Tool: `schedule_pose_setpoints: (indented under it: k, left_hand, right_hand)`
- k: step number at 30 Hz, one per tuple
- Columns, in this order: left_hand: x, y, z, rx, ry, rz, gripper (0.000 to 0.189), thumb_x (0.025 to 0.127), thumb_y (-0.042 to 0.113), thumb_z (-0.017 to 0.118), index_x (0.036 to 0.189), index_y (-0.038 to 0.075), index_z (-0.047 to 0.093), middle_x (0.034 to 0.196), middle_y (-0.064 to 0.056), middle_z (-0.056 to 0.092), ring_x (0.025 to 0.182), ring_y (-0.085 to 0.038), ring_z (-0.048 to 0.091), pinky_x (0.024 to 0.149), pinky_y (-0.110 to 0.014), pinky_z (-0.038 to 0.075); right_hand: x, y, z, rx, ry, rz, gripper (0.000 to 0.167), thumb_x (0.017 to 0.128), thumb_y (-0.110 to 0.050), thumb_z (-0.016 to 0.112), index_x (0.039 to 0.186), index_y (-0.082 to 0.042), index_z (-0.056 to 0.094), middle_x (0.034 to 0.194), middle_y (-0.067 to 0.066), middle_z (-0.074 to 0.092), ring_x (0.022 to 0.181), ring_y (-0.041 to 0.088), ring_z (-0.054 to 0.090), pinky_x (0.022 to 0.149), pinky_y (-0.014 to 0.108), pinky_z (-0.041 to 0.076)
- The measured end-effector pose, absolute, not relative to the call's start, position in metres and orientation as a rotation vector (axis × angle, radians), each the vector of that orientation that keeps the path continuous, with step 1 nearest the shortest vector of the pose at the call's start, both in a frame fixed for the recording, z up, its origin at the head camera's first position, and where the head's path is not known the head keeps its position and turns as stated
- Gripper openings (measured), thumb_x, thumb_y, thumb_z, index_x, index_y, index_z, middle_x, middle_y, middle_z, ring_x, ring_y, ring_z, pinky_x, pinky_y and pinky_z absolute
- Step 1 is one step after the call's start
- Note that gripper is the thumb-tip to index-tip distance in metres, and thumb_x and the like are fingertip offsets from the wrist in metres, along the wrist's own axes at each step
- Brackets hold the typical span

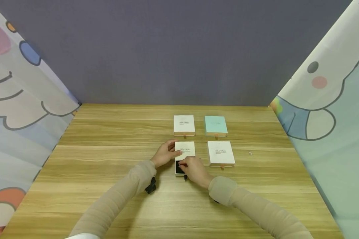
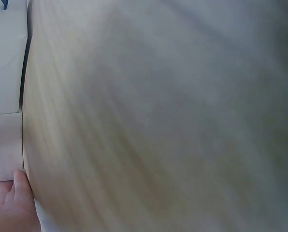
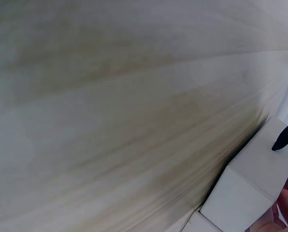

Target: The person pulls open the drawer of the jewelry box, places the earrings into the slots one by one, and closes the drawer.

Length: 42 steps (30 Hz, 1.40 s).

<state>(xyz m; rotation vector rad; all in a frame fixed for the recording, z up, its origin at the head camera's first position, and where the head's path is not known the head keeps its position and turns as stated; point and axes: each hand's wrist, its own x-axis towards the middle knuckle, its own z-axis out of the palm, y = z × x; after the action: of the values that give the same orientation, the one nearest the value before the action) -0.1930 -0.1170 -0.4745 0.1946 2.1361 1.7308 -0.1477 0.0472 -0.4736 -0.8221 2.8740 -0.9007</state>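
Note:
A cream gift box (image 1: 184, 151) printed with dark lettering lies on the table, its drawer (image 1: 176, 168) pulled out toward the person and showing a black inside. My left hand (image 1: 167, 153) grips the box by its left side, thumb over the lid. In the left wrist view its fingers show at the end of the pale box (image 2: 6, 145). My right hand (image 1: 195, 168) is over the drawer, thumb and index finger together at the black inside; I cannot tell what they pinch. The right wrist view has the drawer's pale outer side (image 3: 240, 200) and black pull tab (image 3: 283, 137) beside the fingers.
Behind stand a white box (image 1: 184, 124) and a mint-green box (image 1: 216, 124); another white box (image 1: 221, 152) is to the right. Farther right lies a tiny shiny piece (image 1: 250, 153). A grey panel (image 1: 173, 53) rises along the table's (image 1: 107, 126) back edge.

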Motion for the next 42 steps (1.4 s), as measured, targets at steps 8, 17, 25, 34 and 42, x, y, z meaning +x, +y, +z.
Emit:
schedule_pose_setpoints:
  k: [8,17,25,34,42]
  left_hand:
    - [-0.1929,-0.1169,-0.4737,0.195,2.140,1.743,0.062,0.087,0.011,0.063,0.138,-0.006,0.032,0.141,-0.026,0.034,0.131,-0.037,0.033,0.108,-0.042,0.034]
    - [-0.1914,-0.1167,-0.4730,0.230,2.150,1.735,0.062,0.087,0.011,0.062,0.138,-0.007,0.031,0.142,-0.026,0.033,0.132,-0.037,0.032,0.109,-0.041,0.032]
    - [-0.1910,-0.1175,-0.4732,0.212,2.143,1.734,0.062,0.087,0.011,0.062,0.138,-0.006,0.031,0.143,-0.025,0.031,0.133,-0.037,0.031,0.109,-0.042,0.032]
    - [-0.1903,-0.1183,-0.4726,0.204,2.141,1.730,0.063,0.087,0.012,0.063,0.139,-0.004,0.031,0.145,-0.024,0.028,0.134,-0.036,0.029,0.110,-0.041,0.031]
    - [-0.1901,-0.1184,-0.4726,0.205,2.142,1.726,0.063,0.087,0.013,0.063,0.139,-0.004,0.031,0.145,-0.024,0.029,0.134,-0.036,0.029,0.110,-0.041,0.031]
  right_hand:
    - [-0.1490,0.0461,-0.4730,-0.820,2.877,-0.886,0.009,0.081,-0.009,0.068,0.088,-0.005,0.074,0.083,0.005,0.070,0.074,0.015,0.066,0.062,0.023,0.054]
    - [-0.1480,0.0475,-0.4715,-0.790,2.861,-0.915,0.010,0.081,-0.009,0.068,0.089,-0.005,0.074,0.084,0.006,0.070,0.075,0.015,0.066,0.061,0.022,0.053]
    - [-0.1477,0.0459,-0.4716,-0.792,2.871,-0.930,0.010,0.081,-0.011,0.069,0.087,-0.004,0.073,0.081,0.005,0.070,0.071,0.012,0.064,0.059,0.019,0.052]
    - [-0.1469,0.0434,-0.4719,-0.805,2.896,-0.885,0.008,0.081,-0.008,0.069,0.086,-0.003,0.073,0.079,0.006,0.069,0.068,0.012,0.064,0.057,0.019,0.052]
    - [-0.1470,0.0447,-0.4739,-0.794,2.876,-0.901,0.008,0.081,-0.008,0.069,0.087,-0.004,0.072,0.081,0.006,0.069,0.069,0.012,0.064,0.058,0.019,0.052]
